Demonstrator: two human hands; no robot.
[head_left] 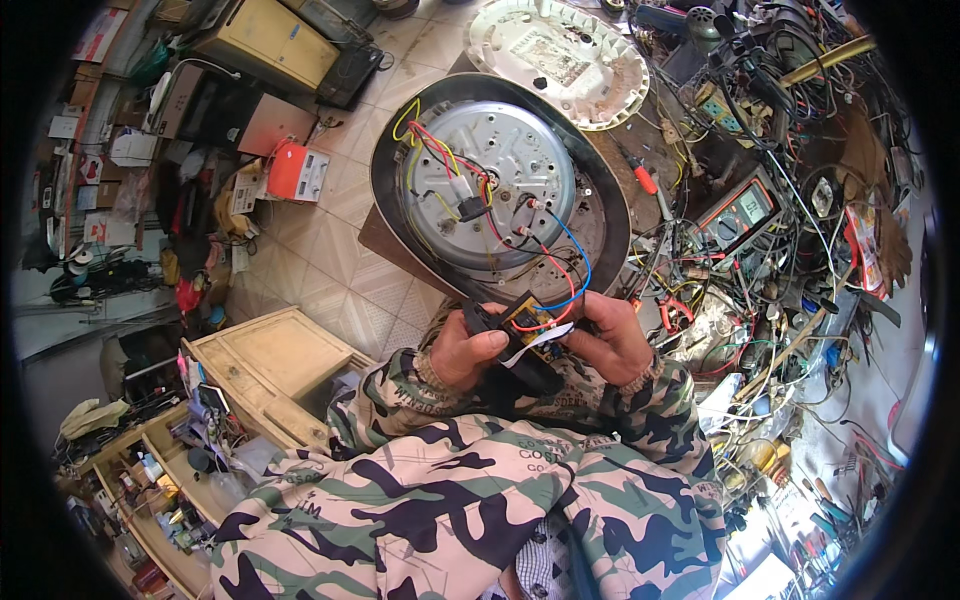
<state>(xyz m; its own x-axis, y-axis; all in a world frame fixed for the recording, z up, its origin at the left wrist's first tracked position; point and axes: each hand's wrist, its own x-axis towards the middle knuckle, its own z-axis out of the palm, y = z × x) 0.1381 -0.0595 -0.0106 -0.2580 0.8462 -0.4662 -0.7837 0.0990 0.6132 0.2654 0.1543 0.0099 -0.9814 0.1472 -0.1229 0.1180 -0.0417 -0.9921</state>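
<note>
Gripping black housing (482, 318), left hand (462, 350); right hand (614, 340) pinching edge of circuit board (526, 312) (blue wire (587, 262) running up to metal disc (525, 145)).

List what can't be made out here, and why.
In the head view:
Circuit board: right edge hidden by the right hand; face partly by a white strip.
Black piece: one side covered by the left hand.
Dark oval housing: floor partly hidden beneath round metal plate.
Multimeter: dial markings too small.
Camouflage jacket: cut off by lower edge.
</note>
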